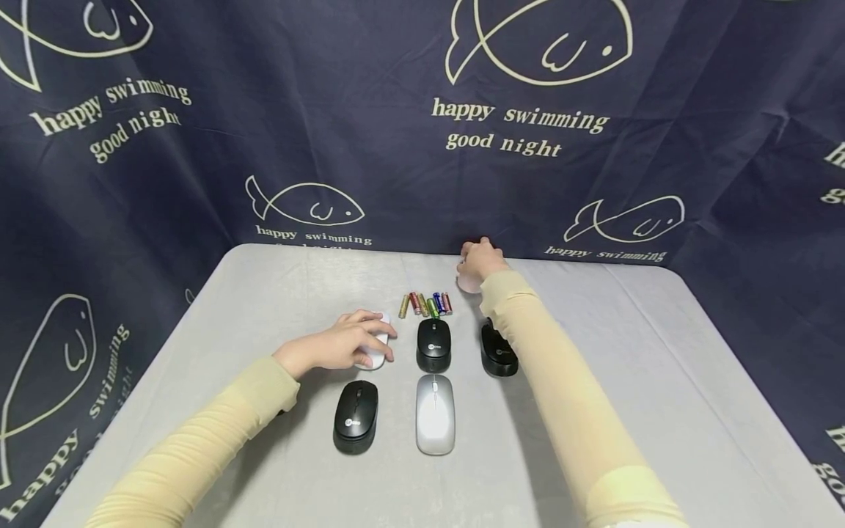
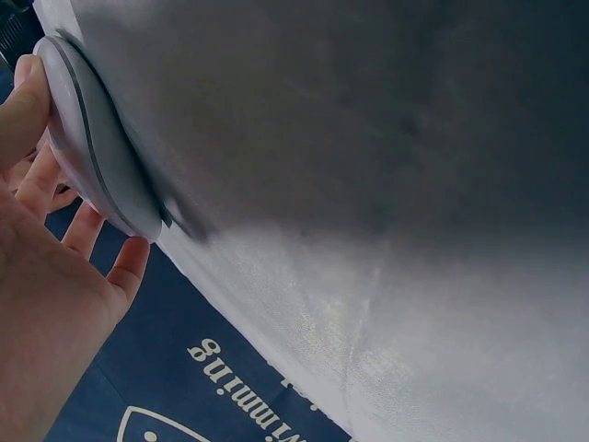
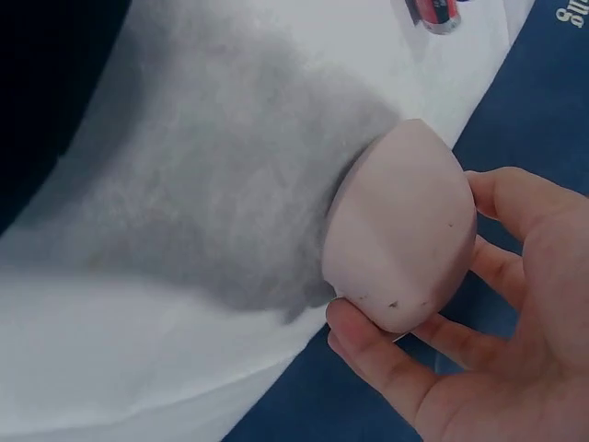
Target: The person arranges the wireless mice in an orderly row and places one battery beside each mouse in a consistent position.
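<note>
A white mouse (image 1: 373, 358) lies at the left of the group, and my left hand (image 1: 339, 342) grips it by its edges. In the left wrist view the thumb and fingers hold the mouse (image 2: 97, 138) at its rim, close to the tabletop. At the back of the table my right hand (image 1: 482, 260) holds a pale pink rounded mouse (image 1: 469, 282). The right wrist view shows this mouse (image 3: 405, 221) between thumb and fingers, with small dark scuffs on its shell. Several colourful batteries (image 1: 423, 304) lie between the two hands.
Black mice stand at the centre (image 1: 433, 345), front left (image 1: 356, 416) and beside the right forearm (image 1: 498, 350), which partly covers the last. A silver mouse (image 1: 436, 415) lies in front. Behind the grey-white table (image 1: 528, 469) hangs a dark blue fish-print curtain (image 1: 396, 110).
</note>
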Action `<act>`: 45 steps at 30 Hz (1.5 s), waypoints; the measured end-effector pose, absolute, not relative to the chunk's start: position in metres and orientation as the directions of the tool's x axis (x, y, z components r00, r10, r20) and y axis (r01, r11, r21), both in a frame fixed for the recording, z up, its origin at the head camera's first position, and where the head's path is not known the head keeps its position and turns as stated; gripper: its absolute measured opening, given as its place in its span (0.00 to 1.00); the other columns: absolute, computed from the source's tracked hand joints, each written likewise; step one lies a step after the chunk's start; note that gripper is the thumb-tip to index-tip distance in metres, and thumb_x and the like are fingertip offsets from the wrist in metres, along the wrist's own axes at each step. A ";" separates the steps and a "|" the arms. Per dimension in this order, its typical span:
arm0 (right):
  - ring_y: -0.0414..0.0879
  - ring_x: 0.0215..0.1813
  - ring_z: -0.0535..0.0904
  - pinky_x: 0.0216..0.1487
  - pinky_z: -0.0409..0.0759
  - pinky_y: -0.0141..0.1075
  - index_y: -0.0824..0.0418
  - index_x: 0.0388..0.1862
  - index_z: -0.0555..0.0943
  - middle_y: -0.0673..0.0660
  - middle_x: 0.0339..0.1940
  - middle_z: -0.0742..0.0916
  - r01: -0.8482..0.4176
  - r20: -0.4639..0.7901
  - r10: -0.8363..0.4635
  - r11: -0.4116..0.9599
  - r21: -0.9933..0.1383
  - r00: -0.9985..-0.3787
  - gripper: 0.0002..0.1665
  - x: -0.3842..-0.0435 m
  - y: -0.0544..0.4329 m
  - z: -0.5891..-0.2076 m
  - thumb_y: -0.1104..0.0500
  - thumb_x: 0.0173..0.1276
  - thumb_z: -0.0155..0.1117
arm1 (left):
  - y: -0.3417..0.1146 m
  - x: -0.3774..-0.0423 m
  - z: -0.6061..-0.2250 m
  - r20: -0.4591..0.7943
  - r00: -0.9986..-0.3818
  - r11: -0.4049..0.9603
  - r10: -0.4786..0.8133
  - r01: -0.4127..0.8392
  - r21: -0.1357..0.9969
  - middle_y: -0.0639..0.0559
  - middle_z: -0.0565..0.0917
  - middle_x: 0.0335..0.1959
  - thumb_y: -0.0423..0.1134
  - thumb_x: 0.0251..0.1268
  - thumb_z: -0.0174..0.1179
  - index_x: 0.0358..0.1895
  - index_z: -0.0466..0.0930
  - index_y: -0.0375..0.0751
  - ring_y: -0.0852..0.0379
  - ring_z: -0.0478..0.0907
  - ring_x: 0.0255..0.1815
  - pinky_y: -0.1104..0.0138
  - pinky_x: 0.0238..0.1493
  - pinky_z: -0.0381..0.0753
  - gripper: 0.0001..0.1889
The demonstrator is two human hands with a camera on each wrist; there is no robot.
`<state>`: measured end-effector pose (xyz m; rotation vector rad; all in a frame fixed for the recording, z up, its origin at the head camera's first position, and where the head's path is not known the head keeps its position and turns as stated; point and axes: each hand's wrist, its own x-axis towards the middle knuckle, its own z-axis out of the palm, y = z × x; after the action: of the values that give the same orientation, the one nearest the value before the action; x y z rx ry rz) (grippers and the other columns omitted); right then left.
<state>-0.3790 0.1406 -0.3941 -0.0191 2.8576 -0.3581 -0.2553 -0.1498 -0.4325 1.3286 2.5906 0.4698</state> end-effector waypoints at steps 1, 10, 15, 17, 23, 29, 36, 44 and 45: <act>0.66 0.60 0.65 0.59 0.70 0.54 0.52 0.63 0.69 0.64 0.62 0.65 0.015 -0.254 -0.048 0.971 -0.237 -0.966 0.25 -0.378 0.141 -0.393 0.48 0.69 0.53 | -0.150 -0.255 -0.433 -0.026 -0.580 0.548 0.815 0.754 0.363 0.54 0.73 0.63 0.41 0.50 0.66 0.45 0.84 0.60 0.40 0.55 0.70 0.40 0.65 0.54 0.16; 0.65 0.60 0.66 0.60 0.70 0.54 0.51 0.65 0.69 0.63 0.62 0.66 0.004 -0.251 -0.053 0.975 -0.221 -0.966 0.27 -0.374 0.144 -0.380 0.48 0.69 0.53 | -0.150 -0.257 -0.434 -0.029 -0.583 0.549 0.812 0.746 0.377 0.54 0.73 0.63 0.40 0.50 0.65 0.45 0.84 0.60 0.40 0.55 0.71 0.40 0.65 0.54 0.16; 0.66 0.61 0.66 0.60 0.70 0.54 0.52 0.66 0.69 0.63 0.63 0.66 -0.014 -0.259 -0.064 0.982 -0.190 -0.964 0.27 -0.372 0.149 -0.372 0.47 0.70 0.52 | -0.151 -0.257 -0.433 -0.029 -0.581 0.548 0.813 0.748 0.375 0.54 0.73 0.63 0.40 0.50 0.65 0.45 0.84 0.60 0.40 0.55 0.71 0.40 0.65 0.54 0.16; 0.66 0.61 0.66 0.60 0.70 0.54 0.52 0.65 0.69 0.64 0.63 0.66 -0.023 -0.256 -0.071 0.983 -0.184 -0.964 0.27 -0.371 0.152 -0.369 0.48 0.69 0.52 | -0.151 -0.256 -0.433 -0.029 -0.579 0.546 0.815 0.750 0.373 0.54 0.73 0.63 0.40 0.50 0.65 0.45 0.84 0.59 0.40 0.55 0.71 0.40 0.65 0.54 0.16; 0.65 0.58 0.68 0.57 0.73 0.54 0.55 0.64 0.71 0.65 0.61 0.67 -0.023 -0.251 -0.077 0.978 -0.209 -0.965 0.27 -0.369 0.160 -0.361 0.50 0.67 0.55 | -0.150 -0.256 -0.432 -0.031 -0.578 0.546 0.816 0.752 0.368 0.54 0.73 0.64 0.41 0.50 0.65 0.45 0.84 0.59 0.40 0.55 0.71 0.39 0.65 0.54 0.16; 0.67 0.56 0.70 0.54 0.75 0.53 0.57 0.62 0.72 0.67 0.59 0.68 -0.042 -0.230 -0.091 0.977 -0.208 -0.969 0.28 -0.366 0.166 -0.353 0.49 0.65 0.57 | -0.150 -0.256 -0.433 -0.034 -0.581 0.550 0.814 0.749 0.369 0.54 0.73 0.64 0.41 0.50 0.65 0.46 0.84 0.60 0.41 0.54 0.71 0.39 0.65 0.54 0.16; 0.65 0.52 0.72 0.49 0.77 0.51 0.59 0.61 0.73 0.68 0.59 0.68 -0.063 -0.220 -0.106 0.979 -0.194 -0.970 0.28 -0.359 0.170 -0.344 0.49 0.64 0.57 | -0.149 -0.255 -0.433 -0.034 -0.581 0.550 0.813 0.747 0.373 0.54 0.73 0.64 0.40 0.50 0.65 0.45 0.84 0.60 0.40 0.54 0.71 0.39 0.65 0.53 0.16; 0.62 0.55 0.68 0.53 0.74 0.54 0.59 0.61 0.73 0.68 0.61 0.69 -0.089 -0.223 -0.125 0.982 -0.165 -0.967 0.28 -0.353 0.172 -0.334 0.49 0.65 0.57 | -0.149 -0.255 -0.432 -0.032 -0.583 0.550 0.812 0.745 0.378 0.54 0.73 0.64 0.40 0.50 0.65 0.45 0.84 0.59 0.40 0.54 0.71 0.39 0.66 0.53 0.16; 0.61 0.55 0.68 0.53 0.74 0.54 0.59 0.61 0.73 0.68 0.60 0.69 -0.094 -0.221 -0.129 0.982 -0.164 -0.967 0.28 -0.353 0.172 -0.333 0.49 0.65 0.58 | -0.149 -0.255 -0.432 -0.031 -0.583 0.550 0.812 0.745 0.378 0.54 0.73 0.64 0.40 0.50 0.65 0.45 0.84 0.60 0.40 0.55 0.71 0.39 0.65 0.53 0.16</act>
<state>-0.3530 0.1719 -0.3328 -0.1653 2.8960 -0.2228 -0.2548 -0.1493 -0.4320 1.3146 2.5828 0.4863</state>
